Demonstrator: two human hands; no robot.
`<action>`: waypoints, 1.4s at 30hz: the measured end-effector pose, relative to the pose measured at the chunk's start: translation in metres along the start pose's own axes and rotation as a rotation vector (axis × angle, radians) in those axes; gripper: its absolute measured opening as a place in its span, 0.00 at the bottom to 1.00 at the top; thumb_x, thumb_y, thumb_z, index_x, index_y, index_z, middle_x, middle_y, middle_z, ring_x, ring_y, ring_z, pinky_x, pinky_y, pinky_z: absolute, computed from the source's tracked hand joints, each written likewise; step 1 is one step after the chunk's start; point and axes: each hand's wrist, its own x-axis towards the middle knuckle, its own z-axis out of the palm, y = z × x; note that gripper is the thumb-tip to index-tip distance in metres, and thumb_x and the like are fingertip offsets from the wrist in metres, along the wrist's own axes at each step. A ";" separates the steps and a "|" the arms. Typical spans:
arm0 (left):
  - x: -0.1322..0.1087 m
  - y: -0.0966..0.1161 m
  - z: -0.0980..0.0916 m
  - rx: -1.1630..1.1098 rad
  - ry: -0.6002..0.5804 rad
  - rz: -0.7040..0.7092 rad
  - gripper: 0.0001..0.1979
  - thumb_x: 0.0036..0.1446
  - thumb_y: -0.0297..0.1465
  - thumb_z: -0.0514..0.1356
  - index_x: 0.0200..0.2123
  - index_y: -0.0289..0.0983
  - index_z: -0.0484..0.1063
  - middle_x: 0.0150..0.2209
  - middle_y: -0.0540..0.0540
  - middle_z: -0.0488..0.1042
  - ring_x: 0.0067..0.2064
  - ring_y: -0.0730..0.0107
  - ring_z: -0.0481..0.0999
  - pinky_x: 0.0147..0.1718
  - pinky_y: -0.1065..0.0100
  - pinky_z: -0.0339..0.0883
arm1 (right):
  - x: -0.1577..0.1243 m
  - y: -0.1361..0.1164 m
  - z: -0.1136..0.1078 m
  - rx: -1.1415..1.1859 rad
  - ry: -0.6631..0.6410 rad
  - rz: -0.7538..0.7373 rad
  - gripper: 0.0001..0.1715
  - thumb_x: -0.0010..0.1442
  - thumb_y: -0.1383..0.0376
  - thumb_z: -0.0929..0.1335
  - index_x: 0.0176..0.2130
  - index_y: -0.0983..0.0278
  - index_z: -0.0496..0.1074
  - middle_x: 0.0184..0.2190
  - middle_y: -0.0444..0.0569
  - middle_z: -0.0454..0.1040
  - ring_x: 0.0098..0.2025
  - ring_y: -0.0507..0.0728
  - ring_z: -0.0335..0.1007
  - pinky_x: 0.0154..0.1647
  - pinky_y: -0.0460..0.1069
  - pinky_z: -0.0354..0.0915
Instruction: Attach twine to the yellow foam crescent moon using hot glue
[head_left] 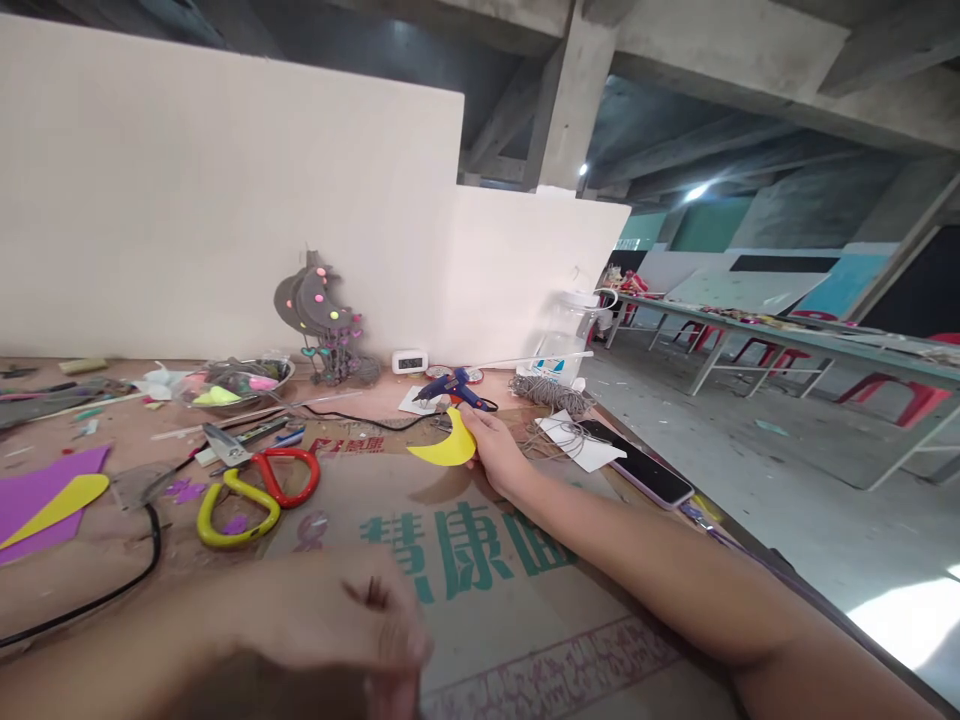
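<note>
My right hand [491, 450] is closed on a yellow crescent-moon cutout [448, 445], held above a flattened cardboard sheet [480, 610] with green printed characters. Nearer to me, my left hand [367, 620] hovers over the cardboard's left part, its fingers curled inward and smeared by motion; whether anything is in them I cannot make out. Just behind the crescent lies a blue glue gun [448, 385]. Scissors [251, 490] with one red and one yellow handle loop rest left of the cardboard.
At left lie purple sheets [90, 470] and a bowl [289, 375] of small bits. A grey moon ornament [311, 300] stands against the partition. Further right are a small clock [409, 361], grey yarn [551, 393], a clear jug [562, 335] and a phone [645, 465] by the table edge.
</note>
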 end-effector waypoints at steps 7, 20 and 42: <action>0.045 -0.043 -0.045 0.049 0.839 -0.038 0.19 0.54 0.45 0.49 0.25 0.36 0.68 0.20 0.52 0.64 0.24 0.72 0.64 0.23 0.71 0.58 | -0.010 -0.009 0.005 -0.166 -0.055 -0.055 0.19 0.54 0.51 0.62 0.26 0.64 0.60 0.19 0.38 0.56 0.19 0.46 0.51 0.17 0.42 0.49; 0.058 -0.059 -0.040 -0.063 0.843 -0.033 0.22 0.56 0.46 0.46 0.38 0.36 0.70 0.30 0.47 0.73 0.31 0.68 0.69 0.29 0.70 0.61 | -0.018 -0.019 0.015 -0.708 -0.183 -0.238 0.18 0.60 0.58 0.57 0.23 0.65 0.56 0.21 0.40 0.54 0.25 0.48 0.51 0.24 0.44 0.50; 0.054 -0.051 -0.036 0.194 0.793 -0.024 0.14 0.55 0.40 0.48 0.28 0.38 0.67 0.25 0.52 0.69 0.28 0.70 0.67 0.26 0.71 0.58 | -0.019 -0.018 0.014 -0.716 -0.202 -0.233 0.20 0.61 0.56 0.56 0.23 0.64 0.55 0.21 0.41 0.52 0.25 0.48 0.50 0.24 0.44 0.49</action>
